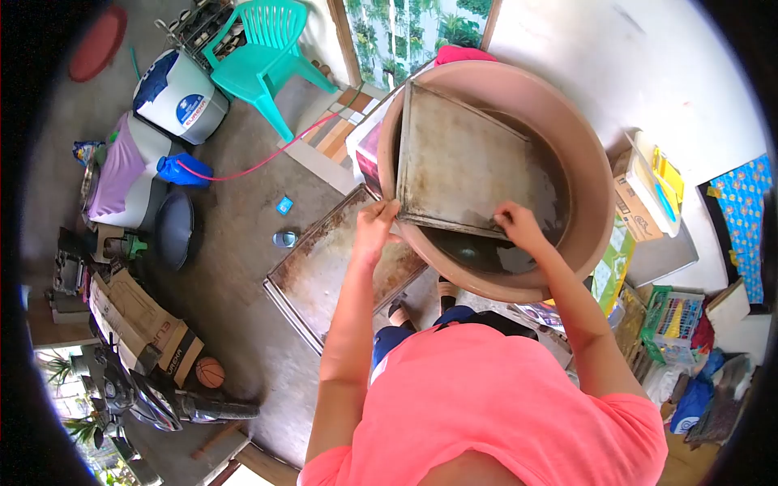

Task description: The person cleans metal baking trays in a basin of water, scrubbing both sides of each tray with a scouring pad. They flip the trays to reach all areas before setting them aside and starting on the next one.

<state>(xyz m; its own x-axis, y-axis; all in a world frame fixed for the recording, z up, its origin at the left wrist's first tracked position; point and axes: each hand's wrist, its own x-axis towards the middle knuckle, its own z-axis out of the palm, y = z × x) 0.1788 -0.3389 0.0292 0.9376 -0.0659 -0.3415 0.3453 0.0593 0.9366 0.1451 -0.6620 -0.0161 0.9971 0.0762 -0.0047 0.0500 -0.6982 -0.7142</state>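
A worn metal baking tray (470, 162) with brown stains lies tilted in a large brown plastic basin (590, 154), partly in murky water. My left hand (375, 229) grips its near left corner, at the basin's rim. My right hand (519, 224) is closed, with the fingers curled against the tray near its front edge. What that hand holds, if anything, is hidden. Below my left forearm, a stack of rusty trays (324, 263) lies on the floor.
A teal plastic chair (267, 49), a washing machine (180, 101) and a pink hose (271, 162) are at the upper left. A small cup (284, 239) stands on the floor by the trays. Cardboard boxes (636, 198) and a green crate (677, 324) stand at the right.
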